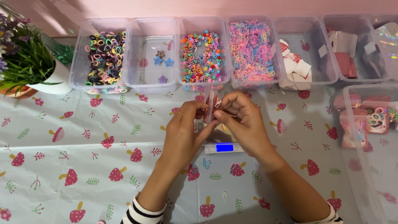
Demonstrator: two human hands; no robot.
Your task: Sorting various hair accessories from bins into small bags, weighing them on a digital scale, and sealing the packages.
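Mushroom-print tablecloth (62, 157) covers the whole work surface, with a pink wall behind. Along the back runs a row of clear plastic bins: one of mixed hair ties (104, 56), one nearly bare with a few star clips (161, 62), one of tiny colourful claw clips (202, 56), one of pastel elastic bands (251, 52), and one with white card tags (296, 66). A potted plant (25, 62) sits far left, and a bin of filled pink packets (365, 120) is at right.

I see both hands meeting at centre, just above a small digital scale (224, 147) with its blue display lit. My left hand (182, 137) and right hand (244, 124) each pinch a small clear bag (210, 105) held upright between them, with fingertips pressed together on its edges. The bag looks like it has something reddish inside, but it is too small to tell what. A couple of loose clips (206, 163) lie on the cloth just below the scale.

Judging by the grip, I'd call this the bag-handling step: opening or sealing its mouth, I cannot tell which. The next move would need a steady two-sided pinch, with the bag kept upright so nothing spills onto the scale.
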